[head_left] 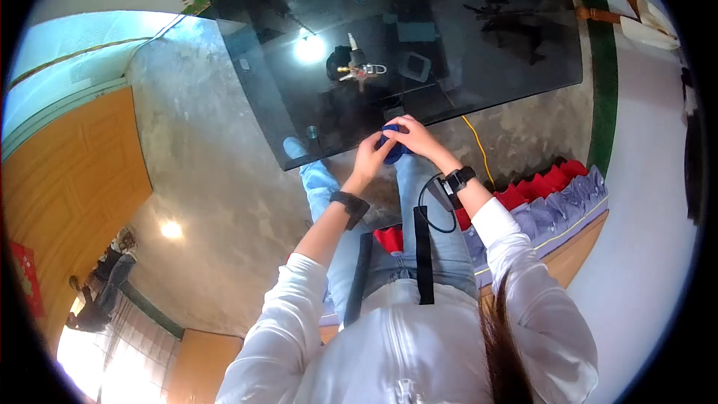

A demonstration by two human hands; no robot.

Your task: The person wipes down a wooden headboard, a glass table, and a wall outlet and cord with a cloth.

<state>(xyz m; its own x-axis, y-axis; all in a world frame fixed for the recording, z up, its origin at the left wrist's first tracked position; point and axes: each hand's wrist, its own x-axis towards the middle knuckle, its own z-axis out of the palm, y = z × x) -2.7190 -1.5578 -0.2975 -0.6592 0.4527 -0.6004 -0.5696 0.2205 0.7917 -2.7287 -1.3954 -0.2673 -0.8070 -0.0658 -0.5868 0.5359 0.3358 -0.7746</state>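
Closest up there's a white jacket (pixel 381 344) with a zip down the front, and some long hair (pixel 505 344) hanging over its right side. Past that come light blue jeans (pixel 441 243), with a dark strap (pixel 423 254) lying over the right thigh. Each wrist wears a black band, and a black cable (pixel 426 221) loops off the right one.

Now the hands: the blue cloth (pixel 393 154) is up by the right knee, just beside the table edge, with both hands on it. Left hand (pixel 368 158) has its fingers close together and bent, looks like it's pinching the cloth's left side. Right hand (pixel 416 139) reaches over the top, thumb and fingers curled in, seemingly pinching it too; the exact fingertips are too small to make out.

Off to the right is a bench with a red and grey-blue cover (pixel 527 218). Further out, a black glass table (pixel 508 75) holds a shiny metal thing (pixel 363 71), no clue what exactly.
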